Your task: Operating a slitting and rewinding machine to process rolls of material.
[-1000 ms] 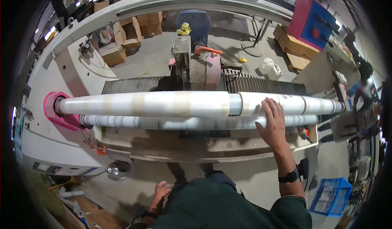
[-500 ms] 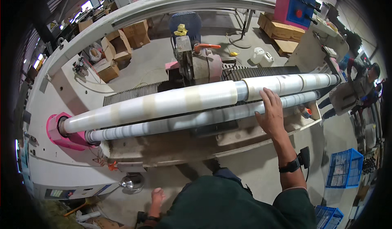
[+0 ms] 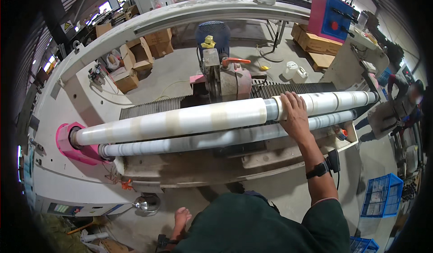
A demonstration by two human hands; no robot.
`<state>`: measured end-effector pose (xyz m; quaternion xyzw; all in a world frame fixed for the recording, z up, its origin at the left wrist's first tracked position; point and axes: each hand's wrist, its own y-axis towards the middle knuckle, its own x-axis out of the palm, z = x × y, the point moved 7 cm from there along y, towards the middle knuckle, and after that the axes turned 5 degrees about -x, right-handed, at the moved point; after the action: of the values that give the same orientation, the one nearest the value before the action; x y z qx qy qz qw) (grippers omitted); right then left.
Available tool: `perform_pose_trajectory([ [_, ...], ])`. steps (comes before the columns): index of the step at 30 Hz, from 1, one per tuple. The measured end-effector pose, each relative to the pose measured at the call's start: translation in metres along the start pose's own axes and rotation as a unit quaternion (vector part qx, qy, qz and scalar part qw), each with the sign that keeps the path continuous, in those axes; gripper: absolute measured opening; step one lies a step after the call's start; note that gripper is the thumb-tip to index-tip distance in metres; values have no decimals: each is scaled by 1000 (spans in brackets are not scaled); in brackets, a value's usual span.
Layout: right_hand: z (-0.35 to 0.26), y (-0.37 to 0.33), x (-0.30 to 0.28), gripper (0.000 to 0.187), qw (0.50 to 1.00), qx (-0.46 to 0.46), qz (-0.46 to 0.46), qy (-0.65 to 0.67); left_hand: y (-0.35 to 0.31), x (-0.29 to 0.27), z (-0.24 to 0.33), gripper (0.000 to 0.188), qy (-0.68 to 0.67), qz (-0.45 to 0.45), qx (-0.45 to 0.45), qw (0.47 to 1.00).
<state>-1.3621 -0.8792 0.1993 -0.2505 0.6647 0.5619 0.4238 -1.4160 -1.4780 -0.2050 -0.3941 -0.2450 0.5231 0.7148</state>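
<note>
A long white roll [image 3: 194, 117], banded with cream stripes, lies across a machine on a shaft. To its right, past a short bare grey stretch of shaft [image 3: 271, 109], sit several shorter white rolls [image 3: 345, 100] in a row. My right hand [image 3: 295, 115] is on the leftmost of these, its fingers curled over the top and its thumb on the near side. Below runs a thinner white roller [image 3: 194, 142]. Down by my left side, well away from the rolls, my left hand [image 3: 181, 218] is loosely curled with nothing visible in it.
A pink holder [image 3: 67, 145] bears the left ends. Behind the rolls stands a cutting head with an orange handle [image 3: 237, 60]. A pink-and-blue control box [image 3: 331, 16] is at back right. Another person [image 3: 392, 104] stands at far right, above a blue crate [image 3: 381, 196].
My right hand has gone from hovering with spread fingers near the short rolls to gripping the leftmost one. The view has shifted slightly; my left hand stays low at my side.
</note>
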Motion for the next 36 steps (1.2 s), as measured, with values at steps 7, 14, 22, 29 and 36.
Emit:
perform_pose_trajectory([
  [7, 0, 6, 2, 84, 1000, 2, 7, 4, 13, -17, -24, 24, -38, -17, -1, 999],
  [14, 2, 7, 2, 86, 1000, 3, -12, 3, 1, 16, 4, 19, -61, -57, 16, 996],
  [22, 2, 7, 4, 87, 1000, 8, -19, -8, 5, 8, 9, 34, -21, 30, -28, 999],
  [29, 0, 8, 2, 76, 1000, 7, -18, 2, 9, 4, -1, 32, 2, 17, -16, 1000],
  [36, 0, 9, 1, 83, 1000, 11, -18, 3, -9, 19, 12, 16, -51, 15, -30, 998],
])
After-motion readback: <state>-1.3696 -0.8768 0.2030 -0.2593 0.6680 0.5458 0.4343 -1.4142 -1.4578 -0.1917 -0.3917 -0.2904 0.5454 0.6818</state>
